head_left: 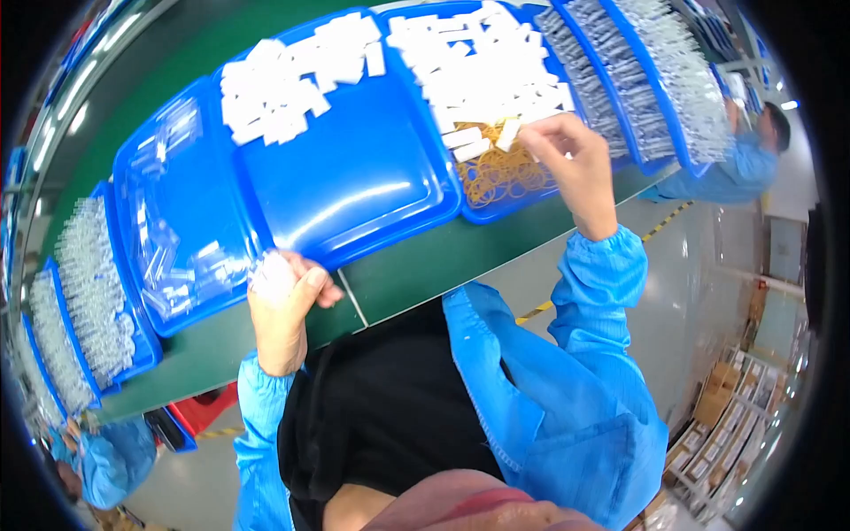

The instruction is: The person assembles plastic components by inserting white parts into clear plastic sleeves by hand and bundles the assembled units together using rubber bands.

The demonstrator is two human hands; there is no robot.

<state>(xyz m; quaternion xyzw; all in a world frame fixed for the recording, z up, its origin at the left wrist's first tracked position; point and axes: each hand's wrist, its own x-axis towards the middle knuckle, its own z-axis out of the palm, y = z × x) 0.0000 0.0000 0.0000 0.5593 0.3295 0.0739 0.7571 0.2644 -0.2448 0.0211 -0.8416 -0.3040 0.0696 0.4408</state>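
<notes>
Pinching a small white block [508,134] at its fingertips, the right hand [575,164] is above yellow rubber bands [505,180] in a blue tray [487,214], partly covering them. White pieces [482,62] heap just behind. Well apart, the left hand [285,311] curls around a shiny clear item [273,276], glare hiding its shape, blocking a corner of the middle tray [328,177]. Clear plastic parts [159,257] lie leftward; the green desk [425,276] carries everything.

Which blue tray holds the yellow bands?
The tray under the right hand: yellow bands lie at its near end; the other trays show none.
</notes>
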